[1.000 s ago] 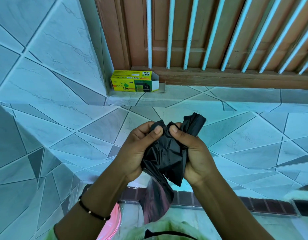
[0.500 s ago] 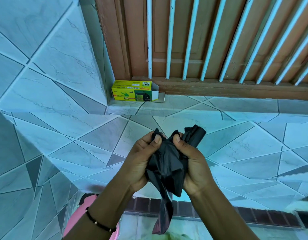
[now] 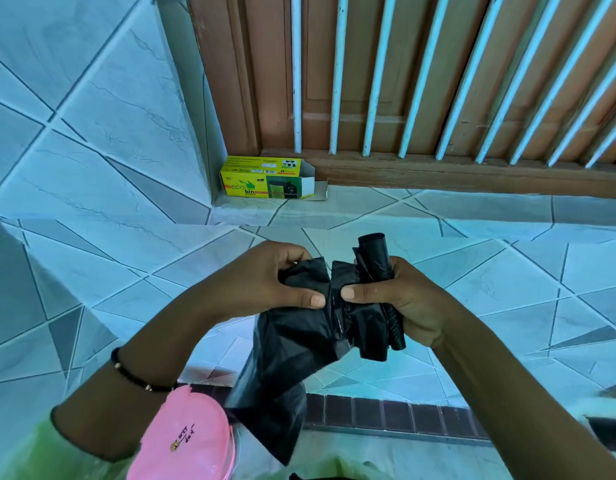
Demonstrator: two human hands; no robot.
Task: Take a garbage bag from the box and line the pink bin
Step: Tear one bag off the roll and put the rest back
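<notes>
Two hands share the black garbage bag (image 3: 310, 327) at chest height: the left hand (image 3: 265, 282) pinches its loose sheet, the right hand (image 3: 400, 299) clenches the rolled remainder, which stands upright. Between both grips runs a perforated seam, so the tear likely goes sideways. Loose sheet hangs toward 6 o'clock, beside the pink bin (image 3: 188, 441) at 7. The yellow box (image 3: 265, 181) sits at 12 on the tiled ledge (image 3: 438, 209).
</notes>
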